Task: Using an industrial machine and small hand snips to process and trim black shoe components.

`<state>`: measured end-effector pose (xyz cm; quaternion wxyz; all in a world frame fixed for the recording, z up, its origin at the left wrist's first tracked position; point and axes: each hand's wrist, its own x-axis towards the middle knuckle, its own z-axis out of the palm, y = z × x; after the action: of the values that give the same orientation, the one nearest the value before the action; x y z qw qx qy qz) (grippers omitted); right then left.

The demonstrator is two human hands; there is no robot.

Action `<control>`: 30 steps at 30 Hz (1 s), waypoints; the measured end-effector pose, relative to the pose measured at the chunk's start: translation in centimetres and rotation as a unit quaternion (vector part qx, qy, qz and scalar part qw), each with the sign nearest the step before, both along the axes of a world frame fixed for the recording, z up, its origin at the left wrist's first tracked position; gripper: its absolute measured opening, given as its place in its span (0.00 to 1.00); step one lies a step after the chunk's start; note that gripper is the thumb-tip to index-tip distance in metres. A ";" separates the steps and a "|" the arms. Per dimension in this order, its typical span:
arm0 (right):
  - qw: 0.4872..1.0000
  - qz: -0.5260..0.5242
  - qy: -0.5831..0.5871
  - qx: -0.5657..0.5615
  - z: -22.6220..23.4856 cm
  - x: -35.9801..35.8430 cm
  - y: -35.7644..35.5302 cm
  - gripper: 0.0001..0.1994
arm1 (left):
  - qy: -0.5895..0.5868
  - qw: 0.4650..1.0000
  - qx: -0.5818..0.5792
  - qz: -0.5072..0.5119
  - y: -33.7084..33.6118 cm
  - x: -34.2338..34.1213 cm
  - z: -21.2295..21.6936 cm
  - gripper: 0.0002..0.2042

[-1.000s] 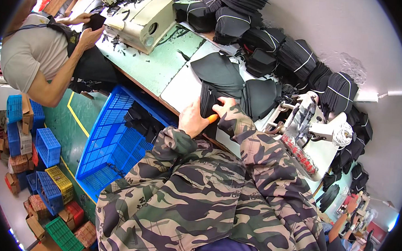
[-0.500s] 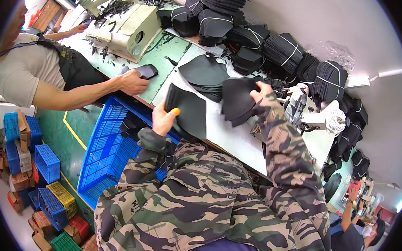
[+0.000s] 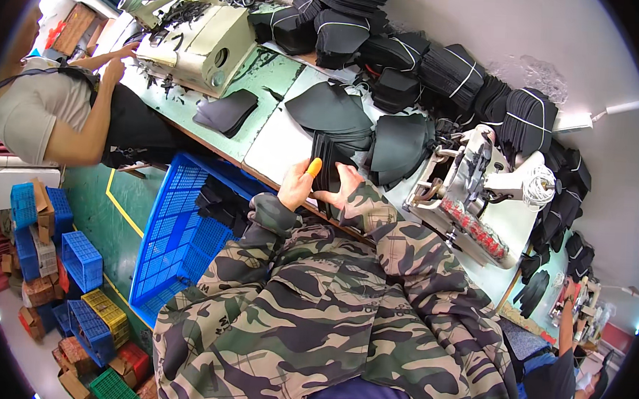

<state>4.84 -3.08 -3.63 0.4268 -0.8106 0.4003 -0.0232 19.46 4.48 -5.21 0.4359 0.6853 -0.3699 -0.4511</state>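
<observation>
A stack of black, flat, cut pieces (image 3: 325, 154) stands on edge at the front of the white table, between my two hands. My left hand (image 3: 294, 187), with a yellow-orange cover on one fingertip, presses its left side. My right hand (image 3: 344, 186) is closed against the right side, near the lower end. Just beyond lies a fanned pile of dark grey pieces (image 3: 329, 109). To its right rests another pile of dark pieces (image 3: 399, 147).
A sewing machine (image 3: 474, 183) stands at the right. Tied black stacks (image 3: 452, 72) line the wall. At left, a co-worker (image 3: 61, 110) sits by a cream machine (image 3: 197, 46); a small dark pile (image 3: 226, 112) lies on the green tabletop (image 3: 265, 79). Below is a blue crate (image 3: 160, 226).
My right hand has let go of its pieces beside the sewing machine and come to the stack. My left hand moved right, turning the stack edge-on. The co-worker's hand left the small pile.
</observation>
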 end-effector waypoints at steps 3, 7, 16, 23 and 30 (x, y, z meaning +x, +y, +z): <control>1.000 -0.010 0.021 0.013 0.2 0.0 -0.3 0.48 | -0.017 1.000 -0.012 0.004 0.2 0.2 -0.3 0.16; 0.998 -0.024 0.031 0.041 1.7 -0.4 -0.9 0.45 | 0.105 0.994 0.009 0.024 0.0 -0.2 0.7 0.17; 0.998 -0.013 0.014 0.067 1.7 -1.1 -1.0 0.42 | 0.112 0.993 0.023 0.036 0.0 -0.5 0.3 0.19; 0.992 -0.054 -0.109 0.038 -1.2 -1.7 0.3 0.26 | 0.065 0.996 0.050 0.025 -0.3 -0.5 -1.0 0.15; 0.941 -0.081 -0.237 -0.227 9.2 -0.9 -5.5 0.21 | 0.112 0.975 -0.083 0.175 2.7 3.2 0.0 0.12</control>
<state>3.96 -8.61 5.55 0.3109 -0.8218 0.3358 -0.3395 22.66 7.17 -5.18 0.6024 0.6461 -0.2292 -0.4088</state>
